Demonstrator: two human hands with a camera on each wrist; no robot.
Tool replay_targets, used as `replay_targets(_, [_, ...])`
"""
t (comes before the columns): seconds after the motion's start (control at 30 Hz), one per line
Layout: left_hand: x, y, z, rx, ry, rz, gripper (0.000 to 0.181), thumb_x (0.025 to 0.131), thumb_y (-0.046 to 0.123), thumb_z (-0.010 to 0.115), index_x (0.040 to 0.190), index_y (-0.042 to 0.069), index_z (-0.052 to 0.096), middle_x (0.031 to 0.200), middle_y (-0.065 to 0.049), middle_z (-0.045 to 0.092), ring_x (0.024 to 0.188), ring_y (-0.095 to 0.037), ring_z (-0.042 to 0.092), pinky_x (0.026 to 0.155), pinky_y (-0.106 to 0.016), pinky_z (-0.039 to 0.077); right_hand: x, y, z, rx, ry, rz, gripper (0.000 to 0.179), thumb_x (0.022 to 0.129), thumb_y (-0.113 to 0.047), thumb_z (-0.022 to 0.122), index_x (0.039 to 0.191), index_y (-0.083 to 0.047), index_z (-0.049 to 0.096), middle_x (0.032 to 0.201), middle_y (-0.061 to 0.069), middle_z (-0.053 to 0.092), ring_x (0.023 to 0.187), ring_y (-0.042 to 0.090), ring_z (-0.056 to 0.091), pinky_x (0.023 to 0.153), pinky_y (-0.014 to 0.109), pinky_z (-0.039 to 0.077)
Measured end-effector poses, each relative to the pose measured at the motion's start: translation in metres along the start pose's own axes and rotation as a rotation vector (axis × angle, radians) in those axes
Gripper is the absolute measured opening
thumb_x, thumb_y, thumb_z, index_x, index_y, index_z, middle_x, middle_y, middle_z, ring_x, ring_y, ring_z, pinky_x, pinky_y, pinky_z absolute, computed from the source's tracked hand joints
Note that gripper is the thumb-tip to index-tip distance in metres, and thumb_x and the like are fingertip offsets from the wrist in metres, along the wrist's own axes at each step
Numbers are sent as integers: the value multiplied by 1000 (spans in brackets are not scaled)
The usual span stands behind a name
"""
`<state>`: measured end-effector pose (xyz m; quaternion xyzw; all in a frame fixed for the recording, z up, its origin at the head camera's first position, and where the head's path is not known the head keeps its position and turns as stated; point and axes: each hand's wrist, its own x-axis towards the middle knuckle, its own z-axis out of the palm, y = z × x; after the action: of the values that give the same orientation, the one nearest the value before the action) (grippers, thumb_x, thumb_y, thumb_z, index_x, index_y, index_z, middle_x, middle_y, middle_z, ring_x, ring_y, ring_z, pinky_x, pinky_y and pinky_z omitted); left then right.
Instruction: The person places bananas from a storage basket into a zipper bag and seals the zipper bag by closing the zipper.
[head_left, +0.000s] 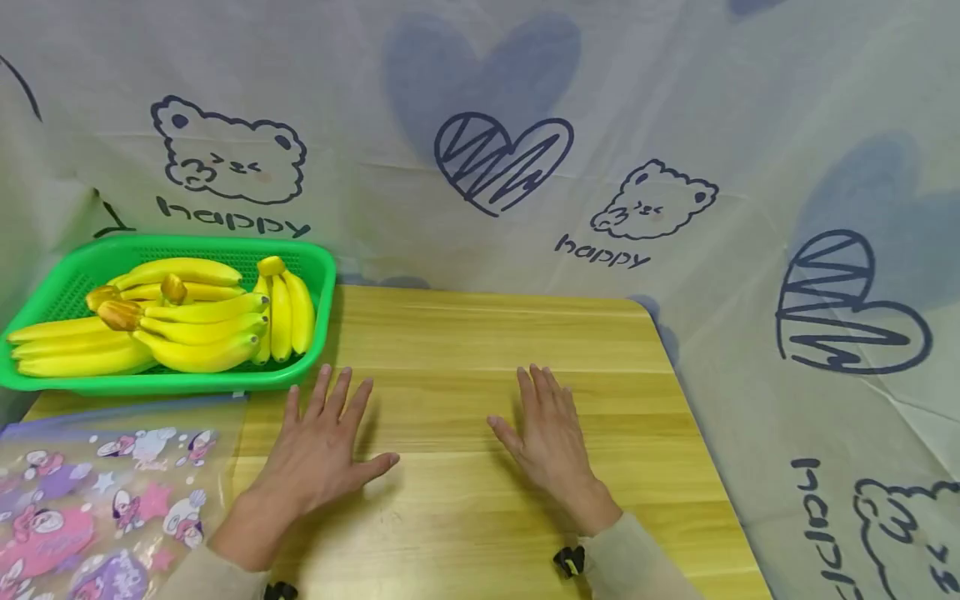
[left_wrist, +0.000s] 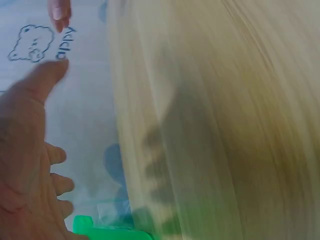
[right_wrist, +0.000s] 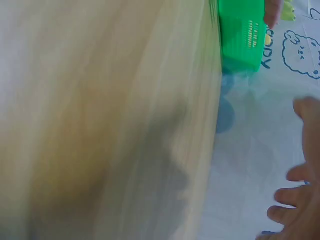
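Left hand (head_left: 317,458) and right hand (head_left: 552,440) hang over the wooden table (head_left: 450,533), fingers spread, grasping nothing — a posture that suggests neither is engaged. The banana bunches (head_left: 206,332) sit in the green basket (head_left: 187,383) at the table's back left, its raised sides presumably keeping them gathered; the printed bag (head_left: 82,517) lies flat in front. The fruit is smooth, bright yellow — some stem ends brownish, tips dark.

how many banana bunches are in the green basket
4 visible: a left bunch, a back bunch, a middle bunch and a right bunch, all in the green basket; more may be hidden underneath.
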<state>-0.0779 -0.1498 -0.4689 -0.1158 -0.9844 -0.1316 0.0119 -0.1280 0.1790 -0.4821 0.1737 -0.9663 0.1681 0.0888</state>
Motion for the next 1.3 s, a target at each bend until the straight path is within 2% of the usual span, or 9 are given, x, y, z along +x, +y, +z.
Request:
replay_targets(0.13, [-8,0,-6,-64,47,-41,91,97,54,70,163,4,33,168,-29,28,158,-53,17,123,-73,17,-7,-7,5,175,143,-46,61,105,-35,65,150,4,50,150,25,55,140,43,52,110,59,48])
replay_targets(0.27, [-22,-5,-12,-165,125,-117,80,100,39,71,160,-1,36,163,-32,34,155,-54,22,122,-71,20,-14,-21,12,309,223,-54,45,103,-22,69,138,4,60,136,23,65,128,41,62,101,56,55])
replay_targets(0.37, [-35,-14,-17,-213,209,-172,73,100,30,71,156,-5,40,160,-33,37,153,-56,25,121,-71,23,-14,-36,17,395,218,-46,40,103,-19,68,135,4,62,133,22,66,126,40,63,100,56,55])
replay_targets(0.5, [-51,-32,-21,-247,279,-255,68,101,27,67,154,-6,42,158,-35,39,150,-58,27,120,-72,23,-10,-56,22,484,137,-22,41,105,-22,64,138,2,60,138,21,64,130,40,61,103,58,53])
replay_targets(0.73, [-67,-68,-21,-287,226,-399,82,104,42,62,160,-7,29,162,-38,28,155,-59,14,118,-80,7,1,-91,36,613,-52,11,49,109,-34,56,148,-3,54,149,17,57,140,39,54,112,60,46])
replay_targets(0.87, [-71,-84,-15,-283,203,-435,89,103,51,59,161,-7,25,164,-38,24,155,-60,10,116,-83,2,5,-109,49,650,-192,12,56,111,-40,49,155,-6,46,159,15,49,146,38,47,115,60,43])
replay_targets(1.0, [-72,-94,-6,-264,163,-473,93,102,57,56,163,-6,23,165,-38,20,155,-61,9,113,-86,0,7,-126,65,661,-303,-13,56,112,-37,47,159,-8,42,163,14,44,149,37,44,118,59,40])
replay_targets(1.17, [-76,-102,5,-245,71,-518,99,103,64,50,164,-7,17,168,-38,10,155,-61,1,110,-88,-4,5,-140,80,631,-369,-54,56,112,-36,46,160,-9,40,163,13,44,150,34,44,119,57,39])
replay_targets(1.3, [-81,-103,11,-245,19,-519,102,103,66,48,164,-8,13,168,-38,4,156,-59,-3,110,-87,-7,5,-148,85,610,-382,-84,57,112,-38,45,160,-10,39,162,13,46,150,34,45,119,56,40])
